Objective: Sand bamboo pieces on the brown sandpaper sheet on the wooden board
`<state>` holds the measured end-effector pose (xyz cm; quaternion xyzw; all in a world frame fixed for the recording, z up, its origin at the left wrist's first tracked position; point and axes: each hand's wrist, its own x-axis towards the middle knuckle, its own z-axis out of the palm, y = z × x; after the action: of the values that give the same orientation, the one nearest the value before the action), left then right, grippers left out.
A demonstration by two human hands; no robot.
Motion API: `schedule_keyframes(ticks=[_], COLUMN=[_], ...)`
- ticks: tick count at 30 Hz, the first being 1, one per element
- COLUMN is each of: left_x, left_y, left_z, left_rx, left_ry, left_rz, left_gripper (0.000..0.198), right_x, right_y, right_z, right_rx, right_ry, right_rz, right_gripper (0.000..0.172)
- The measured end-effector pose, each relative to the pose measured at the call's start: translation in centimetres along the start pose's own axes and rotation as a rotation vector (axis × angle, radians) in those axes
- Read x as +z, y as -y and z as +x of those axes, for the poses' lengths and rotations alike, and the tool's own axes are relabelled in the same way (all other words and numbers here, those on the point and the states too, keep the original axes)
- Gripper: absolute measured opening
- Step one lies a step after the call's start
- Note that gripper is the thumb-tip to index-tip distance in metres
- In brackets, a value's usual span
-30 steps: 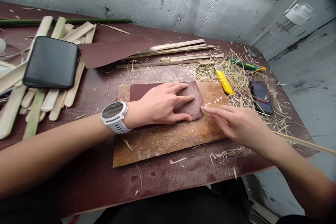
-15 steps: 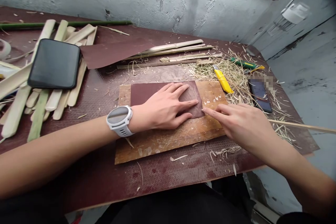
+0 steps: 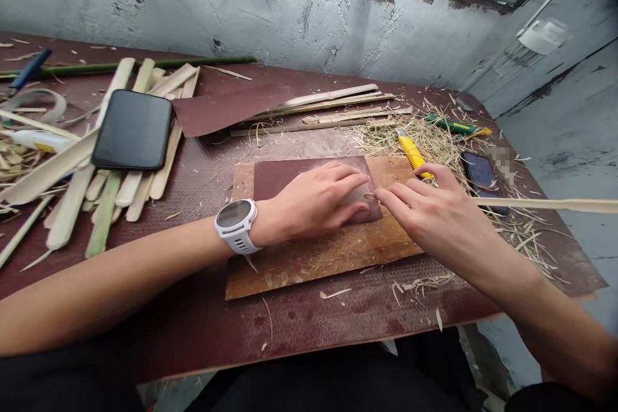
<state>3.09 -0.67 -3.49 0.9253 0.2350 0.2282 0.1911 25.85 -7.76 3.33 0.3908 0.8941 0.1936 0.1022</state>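
Note:
My left hand [image 3: 321,196], with a white watch on the wrist, is over a dark red sheet [image 3: 284,172] on a wooden board [image 3: 290,270]. Its fingers are apart and partly curled. My right hand [image 3: 425,209] pinches a thin bamboo strip [image 3: 545,204] that runs out to the right. The strip's tip shows by my right fingertips, close to my left fingers above the sheet's right end. My right hand hides the strip's middle part.
A yellow cutter [image 3: 414,153] and a green-handled tool [image 3: 451,125] lie among shavings [image 3: 429,132] beside a phone [image 3: 483,174]. Bamboo pieces [image 3: 72,206] lie under a black tablet-like device [image 3: 132,129] at left. Further strips [image 3: 333,96] lie behind the board.
My left hand has gone from lying flat on the sheet to having raised, partly curled fingers. The strip in my right hand has risen and its tip is nearer my left fingers. The view has shifted slightly.

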Motion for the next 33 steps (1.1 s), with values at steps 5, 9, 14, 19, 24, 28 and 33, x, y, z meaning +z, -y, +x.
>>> schedule_keyframes(ticks=[5,9,14,19,24,28,33], left_x=[-0.4,-1.1,-1.3,-1.2,-0.7,0.0,0.6], left_y=[-0.6,-0.5,0.2,-0.5,-1.0,-0.7,-0.2], left_z=[0.5,0.8,1.0,1.0,0.5,0.0,-0.3], left_rx=[-0.044,-0.292,-0.569,-0.538,-0.382,-0.171,0.02], left_ry=[-0.094,-0.055,-0.072,-0.079,-0.028,-0.095,-0.151], left_rz=[-0.304,-0.602,-0.843,-0.989,-0.967,-0.627,-0.292], left_gripper=[0.025,0.023,0.028,0.027,0.035,0.046,0.038], right_x=[0.4,1.3,2.1,3.9,6.1,6.4,5.9], right_y=[-0.4,-1.1,-1.0,-0.7,-0.6,-0.6,-0.4], right_z=[0.5,0.3,0.6,2.6,3.3,2.9,2.8], right_rx=[-0.077,0.022,0.496,0.537,0.596,0.642,0.648], right_ry=[-0.169,-0.329,-0.428,-0.195,-0.341,-0.415,-0.434], right_rz=[0.075,0.071,0.451,1.427,1.855,1.958,1.976], right_gripper=[0.031,0.022,0.025,0.041,0.036,0.029,0.028])
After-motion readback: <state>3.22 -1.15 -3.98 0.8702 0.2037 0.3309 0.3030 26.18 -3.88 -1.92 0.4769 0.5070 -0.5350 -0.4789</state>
